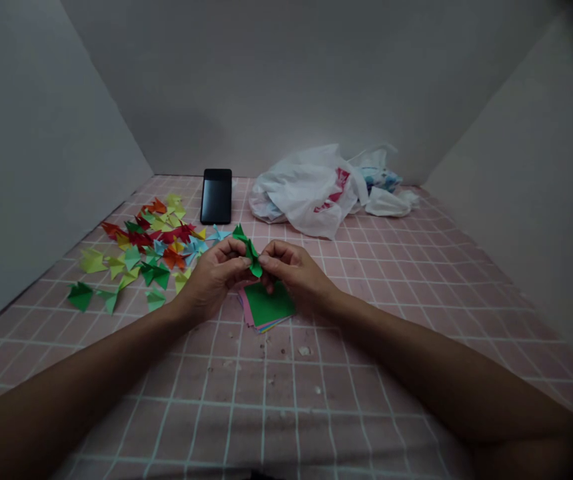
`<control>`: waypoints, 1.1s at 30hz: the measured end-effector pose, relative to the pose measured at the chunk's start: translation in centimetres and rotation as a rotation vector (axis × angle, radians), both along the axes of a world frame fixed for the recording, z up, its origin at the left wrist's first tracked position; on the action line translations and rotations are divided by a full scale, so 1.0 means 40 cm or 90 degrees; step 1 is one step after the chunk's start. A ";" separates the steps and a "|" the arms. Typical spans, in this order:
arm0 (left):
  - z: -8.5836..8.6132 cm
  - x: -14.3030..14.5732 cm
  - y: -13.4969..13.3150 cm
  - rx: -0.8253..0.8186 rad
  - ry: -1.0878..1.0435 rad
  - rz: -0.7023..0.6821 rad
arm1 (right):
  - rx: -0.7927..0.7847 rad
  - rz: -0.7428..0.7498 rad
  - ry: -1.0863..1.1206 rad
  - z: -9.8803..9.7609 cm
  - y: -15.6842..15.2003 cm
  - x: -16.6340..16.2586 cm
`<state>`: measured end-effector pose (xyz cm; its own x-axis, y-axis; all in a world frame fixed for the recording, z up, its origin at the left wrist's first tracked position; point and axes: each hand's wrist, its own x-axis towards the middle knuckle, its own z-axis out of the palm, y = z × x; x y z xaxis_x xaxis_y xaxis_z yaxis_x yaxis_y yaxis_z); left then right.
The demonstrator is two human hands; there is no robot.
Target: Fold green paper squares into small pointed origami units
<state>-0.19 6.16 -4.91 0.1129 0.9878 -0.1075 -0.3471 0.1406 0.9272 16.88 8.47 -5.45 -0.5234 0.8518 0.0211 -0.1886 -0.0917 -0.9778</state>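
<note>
Both my hands meet over the pink tiled floor (406, 267), pinching one folded green paper piece (249, 251). My left hand (214, 275) grips its left side with fingers curled. My right hand (294, 270) pinches its lower right end between thumb and fingers. Directly under my hands lies a small stack of square coloured papers (267, 307) with a green sheet on top.
A scatter of folded paper shapes (146, 250) in red, yellow, green, orange and blue lies to the left. A black phone (216, 195) rests face up farther back. A crumpled white plastic bag (311, 190) sits at the back. Grey walls enclose three sides.
</note>
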 end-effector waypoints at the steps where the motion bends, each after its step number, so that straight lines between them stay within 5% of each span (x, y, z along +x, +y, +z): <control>1: 0.001 0.000 -0.001 0.000 0.004 0.000 | 0.007 -0.002 -0.009 0.000 0.000 0.000; 22: 0.000 0.001 -0.007 0.127 0.177 0.021 | 0.040 -0.040 -0.020 -0.006 0.001 -0.010; 33: -0.004 0.000 -0.004 0.074 0.157 0.013 | 0.059 -0.058 -0.072 -0.006 0.001 -0.008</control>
<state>-0.20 6.00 -5.06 0.0776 0.9969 -0.0148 -0.1098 0.0233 0.9937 16.55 8.50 -5.69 -0.4478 0.8929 0.0462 -0.0796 0.0117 -0.9968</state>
